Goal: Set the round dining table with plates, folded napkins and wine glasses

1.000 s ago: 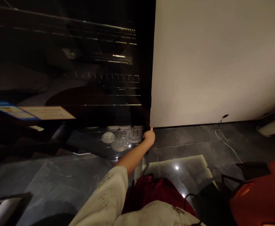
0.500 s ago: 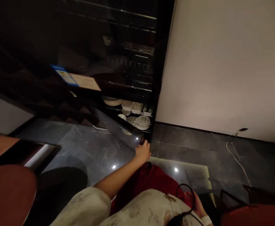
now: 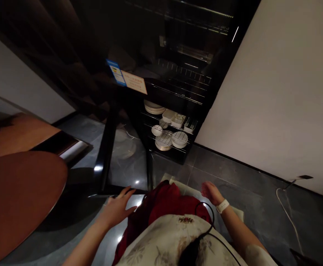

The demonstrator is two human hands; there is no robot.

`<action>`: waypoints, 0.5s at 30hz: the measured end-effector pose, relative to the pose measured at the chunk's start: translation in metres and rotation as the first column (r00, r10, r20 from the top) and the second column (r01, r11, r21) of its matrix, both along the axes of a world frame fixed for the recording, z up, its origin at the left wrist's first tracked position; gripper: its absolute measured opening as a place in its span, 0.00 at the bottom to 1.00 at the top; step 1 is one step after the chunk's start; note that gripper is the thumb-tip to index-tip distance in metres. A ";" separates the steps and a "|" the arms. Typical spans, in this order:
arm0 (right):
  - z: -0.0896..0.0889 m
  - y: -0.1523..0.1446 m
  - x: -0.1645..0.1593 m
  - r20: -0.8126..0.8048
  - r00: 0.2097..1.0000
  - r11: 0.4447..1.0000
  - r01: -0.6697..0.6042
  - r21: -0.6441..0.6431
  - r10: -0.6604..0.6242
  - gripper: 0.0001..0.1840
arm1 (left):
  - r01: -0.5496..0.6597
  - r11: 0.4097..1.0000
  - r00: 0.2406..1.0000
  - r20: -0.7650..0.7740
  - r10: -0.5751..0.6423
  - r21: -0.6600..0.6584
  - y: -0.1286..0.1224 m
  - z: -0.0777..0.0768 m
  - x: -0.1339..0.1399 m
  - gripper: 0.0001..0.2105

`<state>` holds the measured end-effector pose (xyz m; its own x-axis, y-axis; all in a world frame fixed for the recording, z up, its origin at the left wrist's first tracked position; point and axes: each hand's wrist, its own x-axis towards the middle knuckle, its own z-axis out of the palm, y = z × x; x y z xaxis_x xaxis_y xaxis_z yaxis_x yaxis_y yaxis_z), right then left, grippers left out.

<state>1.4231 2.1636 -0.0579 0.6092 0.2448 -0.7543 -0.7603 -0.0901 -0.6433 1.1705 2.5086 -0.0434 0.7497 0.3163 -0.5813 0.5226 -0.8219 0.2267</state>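
Observation:
My left hand (image 3: 119,207) is at the outer edge of the swung-out lower glass door (image 3: 128,162), its fingers spread. I cannot tell whether the fingertips touch the frame. My right hand (image 3: 211,193), with a white watch (image 3: 222,206) at the wrist, hangs in the air right of my red skirt or trousers, loosely open and holding nothing. Ahead, the dark cabinet's lower compartment shows stacked plates (image 3: 153,107), white containers (image 3: 178,119) and a dark-filled container (image 3: 189,125) on the upper rack. Beneath them sit a small bowl (image 3: 157,130) and more plates (image 3: 179,139).
An upper glass door with a blue and cream label (image 3: 133,81) covers the racks above. At left stand a round-edged reddish-brown seat or tabletop (image 3: 25,199) and a wooden surface (image 3: 25,133). A white cable (image 3: 288,218) lies on the grey tiles by the wall.
The lower door has swung further out to the left, showing more dishes. My left hand has moved left and down, its grip on the door's edge loosened. My right hand has risen forward.

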 end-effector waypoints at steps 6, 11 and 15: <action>0.018 0.083 0.050 0.352 0.846 0.916 -0.365 -0.163 0.400 0.13 | -0.020 0.877 0.999 0.030 0.039 -0.480 0.008 0.019 0.058 0.33; 0.025 0.148 0.088 0.591 0.582 0.825 -0.462 -0.326 0.559 0.13 | 0.218 0.861 0.937 0.344 -0.053 -0.460 0.030 0.041 0.180 0.31; 0.023 0.199 0.133 0.688 0.391 0.791 -0.272 -0.549 0.612 0.18 | 0.457 0.804 0.855 0.438 -0.278 -0.381 0.068 0.051 0.257 0.30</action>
<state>1.5558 2.3626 -0.0347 0.8347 0.5457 -0.0736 0.2934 -0.5538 -0.7792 1.4271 2.5764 0.0080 0.9284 -0.2597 -0.2658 0.0156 -0.6873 0.7262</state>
